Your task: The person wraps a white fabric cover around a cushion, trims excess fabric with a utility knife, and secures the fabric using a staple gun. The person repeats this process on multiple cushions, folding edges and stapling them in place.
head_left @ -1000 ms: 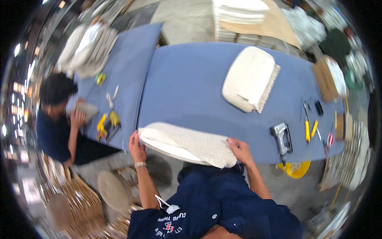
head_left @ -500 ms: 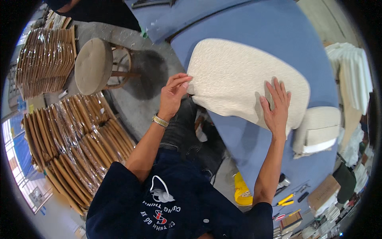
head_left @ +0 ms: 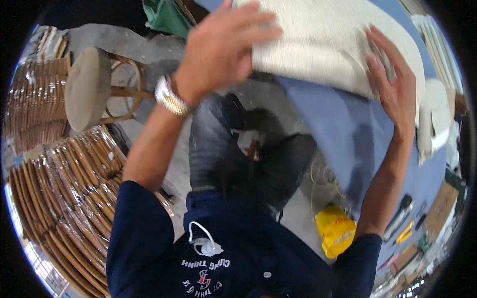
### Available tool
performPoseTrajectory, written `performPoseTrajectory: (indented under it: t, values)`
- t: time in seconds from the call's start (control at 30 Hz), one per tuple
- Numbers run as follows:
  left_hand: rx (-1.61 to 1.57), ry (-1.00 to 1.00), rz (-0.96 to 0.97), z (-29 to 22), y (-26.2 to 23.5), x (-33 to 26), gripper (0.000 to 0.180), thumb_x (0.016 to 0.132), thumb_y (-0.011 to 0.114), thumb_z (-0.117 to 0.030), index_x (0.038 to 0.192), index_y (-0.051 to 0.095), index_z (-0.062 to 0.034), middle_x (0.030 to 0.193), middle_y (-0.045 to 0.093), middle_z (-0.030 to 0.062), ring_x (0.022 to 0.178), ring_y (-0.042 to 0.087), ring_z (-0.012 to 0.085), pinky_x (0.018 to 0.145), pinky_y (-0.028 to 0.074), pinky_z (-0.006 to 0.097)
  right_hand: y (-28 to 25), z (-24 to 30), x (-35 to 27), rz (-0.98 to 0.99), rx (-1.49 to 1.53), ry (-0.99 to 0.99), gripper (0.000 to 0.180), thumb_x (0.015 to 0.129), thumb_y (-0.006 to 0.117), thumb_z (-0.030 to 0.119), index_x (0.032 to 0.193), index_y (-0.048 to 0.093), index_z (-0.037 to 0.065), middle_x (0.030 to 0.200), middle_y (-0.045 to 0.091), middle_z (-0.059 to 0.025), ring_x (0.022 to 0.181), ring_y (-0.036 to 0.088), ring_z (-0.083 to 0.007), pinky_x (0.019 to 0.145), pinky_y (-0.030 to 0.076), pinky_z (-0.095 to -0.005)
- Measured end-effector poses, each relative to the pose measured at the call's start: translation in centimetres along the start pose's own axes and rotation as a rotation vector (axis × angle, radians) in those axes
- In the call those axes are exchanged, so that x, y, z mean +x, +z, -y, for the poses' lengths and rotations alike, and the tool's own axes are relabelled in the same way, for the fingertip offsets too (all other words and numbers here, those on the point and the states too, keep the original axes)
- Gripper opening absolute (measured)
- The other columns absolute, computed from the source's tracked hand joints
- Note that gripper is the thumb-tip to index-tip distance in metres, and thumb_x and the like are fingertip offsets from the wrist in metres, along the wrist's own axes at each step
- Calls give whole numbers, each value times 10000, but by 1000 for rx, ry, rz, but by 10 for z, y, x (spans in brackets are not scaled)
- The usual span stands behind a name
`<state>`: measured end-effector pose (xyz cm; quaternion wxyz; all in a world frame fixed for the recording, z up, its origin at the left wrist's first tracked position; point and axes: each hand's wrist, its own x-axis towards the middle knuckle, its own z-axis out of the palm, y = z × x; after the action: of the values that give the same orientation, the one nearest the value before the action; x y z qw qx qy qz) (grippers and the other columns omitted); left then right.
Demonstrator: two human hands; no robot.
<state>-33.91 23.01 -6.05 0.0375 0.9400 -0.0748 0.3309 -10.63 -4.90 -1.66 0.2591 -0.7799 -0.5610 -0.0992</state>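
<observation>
A large cream fabric-covered cushion panel (head_left: 328, 30) lies on the blue-covered table (head_left: 325, 107), its near edge toward me and its far part cut off by the picture's top. My left hand (head_left: 218, 52) is raised at the panel's left end, blurred, with fingers stretched out over that corner. Whether those fingers touch the fabric I cannot tell. At the near right part of the panel, my right hand (head_left: 395, 82) has its thumb and fingers apart over the fabric. A smaller cream cushion piece (head_left: 437, 114) rests to the right of it.
A round padded stool (head_left: 89, 89) stands on the floor at the left. Plastic-wrapped stacks of brown curved pieces (head_left: 74, 193) fill the lower left. A yellow bag-like object (head_left: 335, 231) is below the table edge. Yellow-handled pliers (head_left: 405, 232) lie at the table's right.
The view has shifted, bringing the panel higher in the picture. My left hand has lifted from its pinch at the panel's left edge and its fingers have spread. My right hand stays over the panel.
</observation>
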Motion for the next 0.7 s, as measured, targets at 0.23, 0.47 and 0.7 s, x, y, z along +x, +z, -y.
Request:
performPoseTrajectory:
  t: [0.23,0.47,0.7]
  values:
    - [-195,-226,39,4,-23,21,251,868,747,-248,1046,799,-78,930,768,143,815,735,310,723,559,392,15,124,40,89,-37,-174,452,845,807,263,1231,688,60,1211,705,-190,1168,654,-373,1020,515,-444]
    - [-398,-315,-37,-4,-5,15,247,916,705,-259,1070,777,-80,935,745,184,845,724,366,754,560,416,77,105,54,72,-99,-178,433,838,765,221,1241,675,89,1220,703,-168,1174,643,-374,1023,509,-462]
    - [-269,-246,-242,-15,7,-12,385,877,759,-249,1191,721,-29,1319,650,289,1146,670,442,980,540,451,71,104,64,111,-54,-171,278,802,752,234,1054,741,118,972,741,-180,940,697,-400,832,552,-487]
